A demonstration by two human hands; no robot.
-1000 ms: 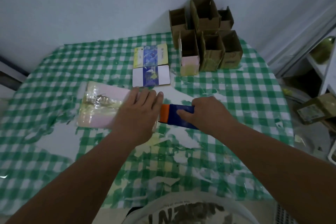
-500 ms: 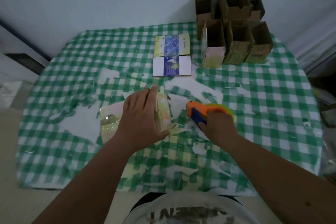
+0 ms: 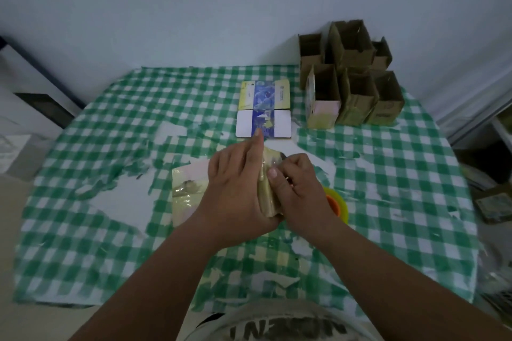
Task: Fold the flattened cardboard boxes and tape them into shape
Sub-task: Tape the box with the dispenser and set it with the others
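A pale pink and yellow cardboard box (image 3: 191, 191) lies on its side at the middle of the checked table, its taped end facing right. My left hand (image 3: 235, 188) lies over the box top with fingers straight, holding it down. My right hand (image 3: 297, 188) presses against the box's right end, thumb on the taped flap and fingers curled. The tape dispenser (image 3: 336, 203), orange with a yellow-green roll, lies on the table just right of my right hand, partly hidden by it.
Two flat printed cardboard blanks (image 3: 263, 111) lie beyond the hands. Several folded brown boxes (image 3: 352, 77) stand stacked at the back right corner against the wall. The green checked tablecloth (image 3: 110, 133) is worn white in patches. A shelf and clutter sit off the right edge.
My right hand let go of the tape dispenser and moved left onto the box's end. The box came closer to the table's middle under my left hand.
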